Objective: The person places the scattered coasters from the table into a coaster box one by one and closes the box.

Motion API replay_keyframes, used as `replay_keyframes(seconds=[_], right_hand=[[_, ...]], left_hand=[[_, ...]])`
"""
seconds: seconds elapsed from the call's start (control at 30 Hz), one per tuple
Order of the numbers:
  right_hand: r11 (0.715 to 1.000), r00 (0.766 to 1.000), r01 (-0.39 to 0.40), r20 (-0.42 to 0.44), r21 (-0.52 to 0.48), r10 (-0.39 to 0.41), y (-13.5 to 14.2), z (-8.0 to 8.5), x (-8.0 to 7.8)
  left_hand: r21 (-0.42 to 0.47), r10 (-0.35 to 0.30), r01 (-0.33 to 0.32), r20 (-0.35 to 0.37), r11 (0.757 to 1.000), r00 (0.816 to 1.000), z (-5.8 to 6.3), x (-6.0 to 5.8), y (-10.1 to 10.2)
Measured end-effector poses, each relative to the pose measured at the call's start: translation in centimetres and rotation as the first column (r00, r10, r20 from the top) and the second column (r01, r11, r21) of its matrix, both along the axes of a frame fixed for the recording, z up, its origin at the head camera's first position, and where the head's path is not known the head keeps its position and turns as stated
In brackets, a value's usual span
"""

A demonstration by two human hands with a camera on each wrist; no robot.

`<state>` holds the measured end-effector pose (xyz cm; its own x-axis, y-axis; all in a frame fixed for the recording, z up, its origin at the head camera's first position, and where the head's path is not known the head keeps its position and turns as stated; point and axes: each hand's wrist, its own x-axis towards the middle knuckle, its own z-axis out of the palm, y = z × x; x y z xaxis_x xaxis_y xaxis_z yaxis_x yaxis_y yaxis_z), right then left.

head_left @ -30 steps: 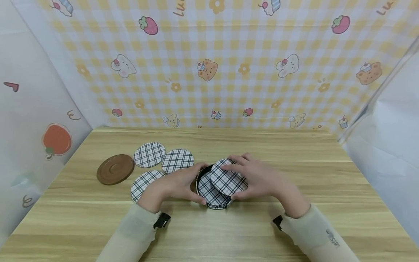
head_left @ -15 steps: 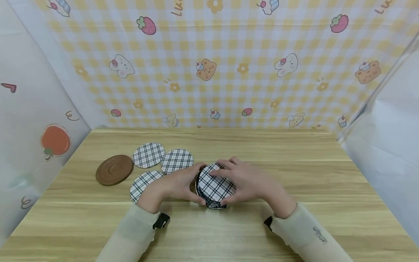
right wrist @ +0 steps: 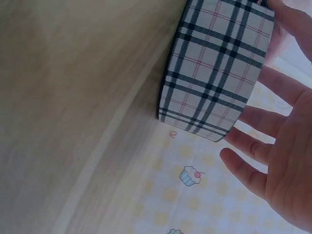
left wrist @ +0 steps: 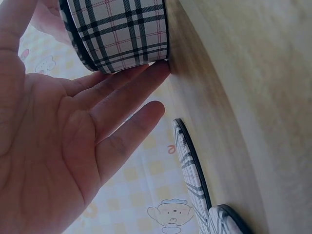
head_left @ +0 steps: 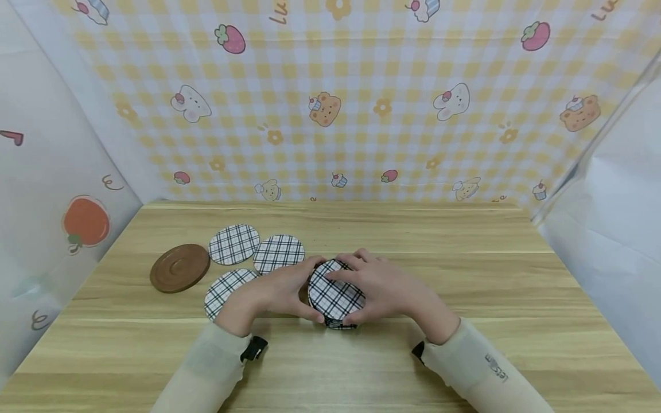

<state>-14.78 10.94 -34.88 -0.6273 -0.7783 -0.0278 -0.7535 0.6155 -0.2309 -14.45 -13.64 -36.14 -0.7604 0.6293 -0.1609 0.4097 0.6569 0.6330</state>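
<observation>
On my head view, a round, thin disc (head_left: pixel 334 295) in white, black-lined plaid lies flat over the mouth of a short cylindrical container (right wrist: pixel 214 68), covered in white plaid with black and red lines. The container stands upright on the light wood-grain tabletop (head_left: pixel 330 373), near the middle.

Left hand (head_left: pixel 281 292): the grip is clamped around the container's left side, thumb at the near edge and fingers at the far edge. My left wrist view shows fingertips against the plaid wall, low by the tabletop.

Right hand (head_left: pixel 384 289): the grip is clamped on the disc, index finger on its upper face and thumb at its near right edge. From this angle I cannot confirm whether the disc sits inside the rim or on top of it.

To the left, three further plaid discs lie flat: a far-left coaster (head_left: pixel 234 244), a far-right coaster (head_left: pixel 279 253) beside it, and a near coaster (head_left: pixel 227 289) partly covered by the left wrist. Just left of these lies a round brown plate (head_left: pixel 179 268) with concentric rings. A yellow-and-white checked backdrop (head_left: pixel 382 137) with cartoon prints stands behind the tabletop.
</observation>
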Motion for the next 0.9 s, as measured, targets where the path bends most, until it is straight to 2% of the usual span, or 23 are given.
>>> replay_keyframes(seconds=[0.27,0.53,0.9], right_hand=[[1.0,1.0,-0.009,0.003,-0.022,0.009,0.3,-0.3,-0.1],[0.997,0.997,0.035,0.064,-0.064,-0.031,1.9,-0.4,-0.2],[0.997,0.997,0.049,0.056,-0.057,-0.046,3.5,-1.2,-0.4]], left_hand=[[0.002,-0.003,0.003,-0.012,1.0,1.0,0.0,0.0,-0.1],[0.007,-0.002,0.002,-0.006,1.0,1.0,0.1,0.0,0.0],[-0.006,0.02,-0.02,0.022,1.0,1.0,0.1,0.0,0.1]])
